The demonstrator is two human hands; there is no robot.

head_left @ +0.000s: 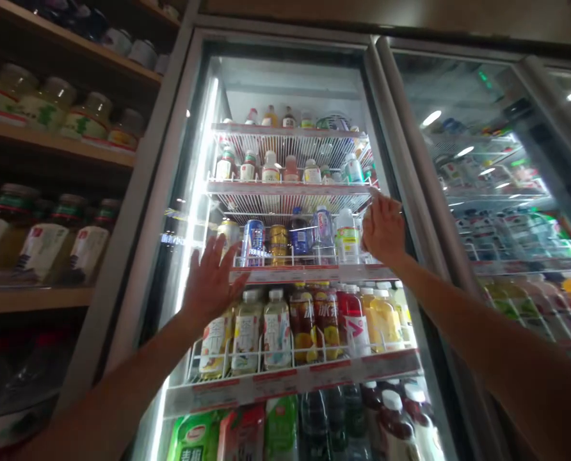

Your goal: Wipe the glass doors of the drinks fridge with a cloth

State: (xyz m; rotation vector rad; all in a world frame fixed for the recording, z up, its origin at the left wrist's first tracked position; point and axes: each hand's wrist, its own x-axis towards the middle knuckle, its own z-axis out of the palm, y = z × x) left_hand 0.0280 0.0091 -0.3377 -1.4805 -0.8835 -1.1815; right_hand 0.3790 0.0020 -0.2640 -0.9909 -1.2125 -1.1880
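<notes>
My left hand [213,278] is raised with its fingers spread, in front of the glass door of a lit drinks fridge [285,80]. Nothing shows in it. My right hand [385,227] is up near the right side of the same door, its fingers bent together; what they hold, if anything, is hidden. Whether either hand touches the glass I cannot tell. Behind the hands stand a blue can [253,242], a gold can [278,244] and a bottle with a yellow-green label [347,238]. Below are tea bottles [276,330] and a red-drink bottle [354,320].
Wooden shelves [50,298] with jars and bottles [48,246] stand at the left. A second glass-doored fridge [506,198] with more drinks adjoins on the right, past the metal door frame [422,173]. Green packs [196,435] and dark bottles fill the lowest visible shelf.
</notes>
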